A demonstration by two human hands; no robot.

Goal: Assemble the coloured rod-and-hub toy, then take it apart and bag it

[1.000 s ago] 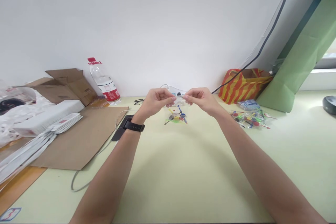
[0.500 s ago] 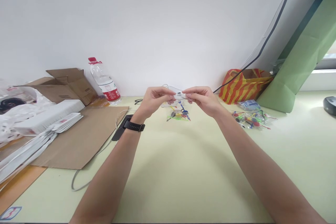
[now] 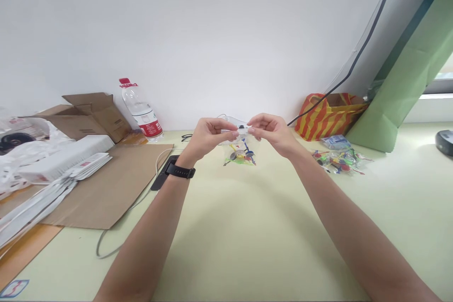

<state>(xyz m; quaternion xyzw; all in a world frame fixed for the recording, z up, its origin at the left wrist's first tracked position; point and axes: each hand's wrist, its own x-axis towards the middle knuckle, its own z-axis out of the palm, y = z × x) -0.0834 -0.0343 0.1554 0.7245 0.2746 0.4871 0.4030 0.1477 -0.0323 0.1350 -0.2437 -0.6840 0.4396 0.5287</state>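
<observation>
Between my hands hangs a clear plastic bag with small colourful plastic pieces inside, in blue, yellow, green and red. My left hand pinches the bag's top edge on the left, thumb against fingers. On the opposite side my right hand pinches the same edge between thumb and index finger, its other fingers curled loosely. A small dark spot shows at the top of the bag between the fingertips. The pieces hang just above the table. A black watch is on my left wrist.
Several similar bags of colourful pieces lie to the right, before a red-and-yellow striped bag. At left are a bottle, an open cardboard box, a flat cardboard sheet and a black phone-like object with a cable.
The fingers of my right hand have lifted slightly and loosened apart from its thumb-and-index pinch. The bag's lower part hangs a touch lower and more spread out.
</observation>
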